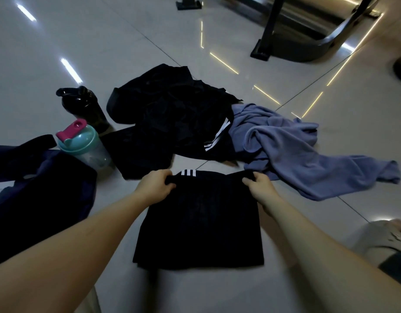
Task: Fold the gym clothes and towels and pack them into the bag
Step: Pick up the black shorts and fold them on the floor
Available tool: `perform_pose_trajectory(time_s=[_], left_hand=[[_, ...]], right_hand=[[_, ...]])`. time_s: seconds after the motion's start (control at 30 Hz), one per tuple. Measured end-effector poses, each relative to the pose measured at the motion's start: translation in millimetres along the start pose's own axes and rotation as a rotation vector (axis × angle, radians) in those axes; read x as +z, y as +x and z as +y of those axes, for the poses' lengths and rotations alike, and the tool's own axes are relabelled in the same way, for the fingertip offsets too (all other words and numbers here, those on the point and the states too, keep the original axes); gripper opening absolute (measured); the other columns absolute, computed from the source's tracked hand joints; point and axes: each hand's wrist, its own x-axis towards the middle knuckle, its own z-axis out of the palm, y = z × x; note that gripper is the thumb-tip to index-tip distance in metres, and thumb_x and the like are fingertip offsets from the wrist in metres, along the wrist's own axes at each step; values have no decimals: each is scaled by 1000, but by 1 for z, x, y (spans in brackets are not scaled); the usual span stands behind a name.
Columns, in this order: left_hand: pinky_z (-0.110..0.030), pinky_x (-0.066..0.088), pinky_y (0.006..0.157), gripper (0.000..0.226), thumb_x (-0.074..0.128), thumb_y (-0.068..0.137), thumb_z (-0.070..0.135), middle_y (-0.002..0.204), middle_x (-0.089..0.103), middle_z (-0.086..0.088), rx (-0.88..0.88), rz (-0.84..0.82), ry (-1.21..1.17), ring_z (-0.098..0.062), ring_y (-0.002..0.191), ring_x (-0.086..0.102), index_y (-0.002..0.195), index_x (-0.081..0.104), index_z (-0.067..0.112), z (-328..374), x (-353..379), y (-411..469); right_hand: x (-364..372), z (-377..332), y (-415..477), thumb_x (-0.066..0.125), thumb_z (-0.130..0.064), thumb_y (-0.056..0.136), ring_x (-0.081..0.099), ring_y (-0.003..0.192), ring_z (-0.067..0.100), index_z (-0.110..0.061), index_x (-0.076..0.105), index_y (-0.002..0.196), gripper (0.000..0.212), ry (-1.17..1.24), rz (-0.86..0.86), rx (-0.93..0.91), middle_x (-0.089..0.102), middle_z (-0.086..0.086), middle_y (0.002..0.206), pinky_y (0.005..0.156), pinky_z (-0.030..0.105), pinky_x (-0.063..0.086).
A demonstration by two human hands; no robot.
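The black garment [199, 222] lies flat on the floor [195, 290], left hand [157, 185] and right hand [260, 188] each pinching a far corner, seemingly to fold it evenly.

No legible text or labels.

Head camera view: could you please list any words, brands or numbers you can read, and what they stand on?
None readable.
The folded black garment and the black pile show only white stripes, no letters.
The teal shaker bears no legible print.
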Motion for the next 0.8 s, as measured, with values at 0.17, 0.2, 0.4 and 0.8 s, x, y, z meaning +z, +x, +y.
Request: perform_pose_trajectory(time_s=[0.17,0.2,0.4,0.8], left_hand=[[-40,53,73,19,57,99,41,88,65,0,-50,63,2,-25,83,63,102,56,22,3,-1,14],[-39,53,71,23,56,99,45,88,65,-1,-84,52,8,-25,82,63,100,57,21,3,-1,18],[-40,54,72,35,58,97,47,96,67,-6,-273,255,68,-29,87,65,113,58,16,5,-2,15],[-48,0,126,78,11,97,73,170,-7,-5,248,113,375,-21,156,-12,162,-1,32,0,97,-55]], right_hand=[[1,4,8,45,-23,107,51,129,34,-6,49,141,38,-109,47,-40,55,13,138,107,46,45],[2,3,9,44,-24,107,51,128,35,-5,49,140,38,-138,53,-44,55,14,138,106,47,45],[0,2,11,43,-29,107,56,115,43,-3,44,135,38,-440,202,-69,59,23,130,81,42,43],[68,51,-60,26,-53,98,17,154,29,-22,21,161,70,-1148,-61,-622,16,8,168,122,51,22]])
